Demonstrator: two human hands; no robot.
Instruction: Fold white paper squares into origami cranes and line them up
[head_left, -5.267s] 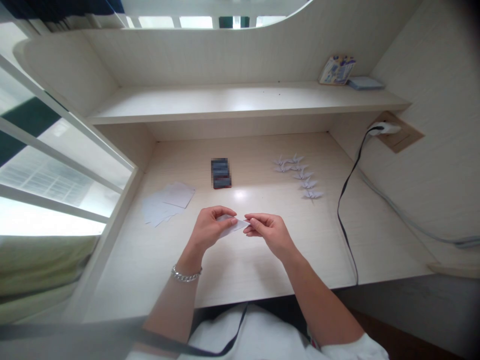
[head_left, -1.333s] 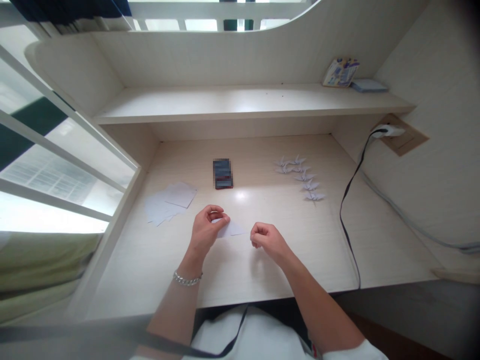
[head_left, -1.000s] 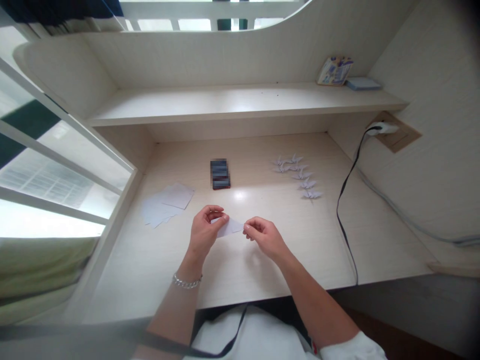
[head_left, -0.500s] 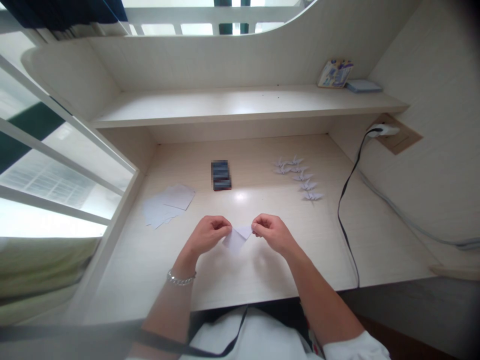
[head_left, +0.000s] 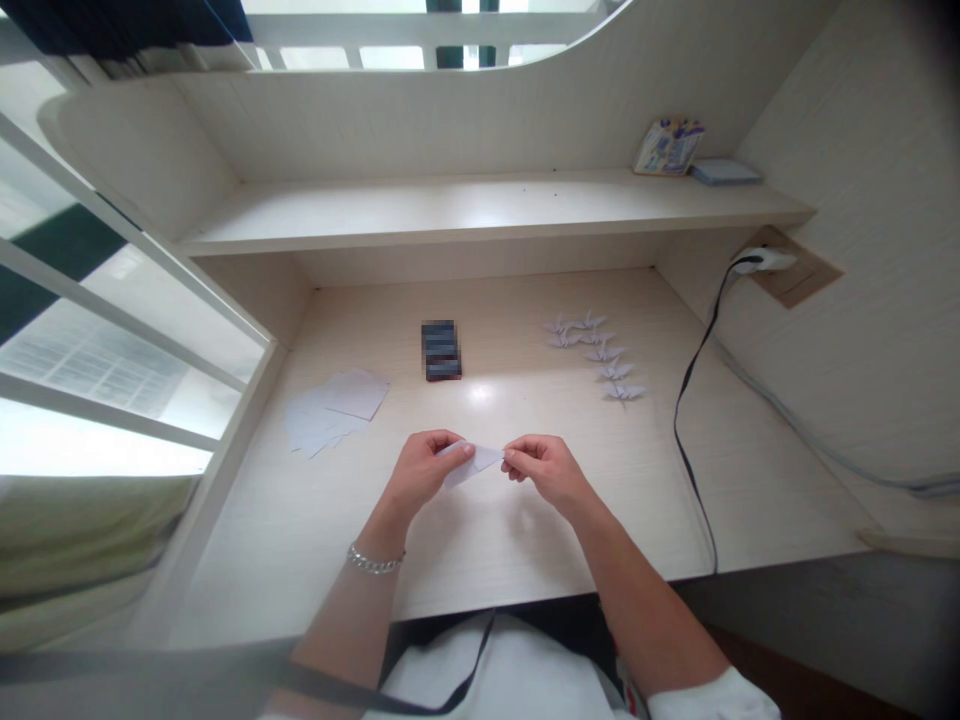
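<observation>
A small white piece of folded paper (head_left: 484,459) is held between my two hands, above the desk near its front. My left hand (head_left: 426,470) grips its left part, the thumb lying flat across the top and the fingers beneath. My right hand (head_left: 546,470) pinches the pointed right corner between thumb and fingertips. Part of the paper is hidden under the left thumb. Several white folded paper cranes (head_left: 616,370) stand in a cluster at the right back of the desk. Loose white paper sheets (head_left: 352,392) lie overlapping on the left.
A dark, pixelated rectangular object (head_left: 441,350) lies behind my hands on the desk (head_left: 495,560). A shelf (head_left: 420,207) spans the back, with a colourful packet (head_left: 669,147) at its right. A black cord (head_left: 679,420) hangs from the wall socket (head_left: 795,268) across the desk's right side.
My left hand has shifted slightly right, and its thumb now lies over the paper. The paper's lower flap has come up, leaving a narrower shape. My right hand stays at the right corner.
</observation>
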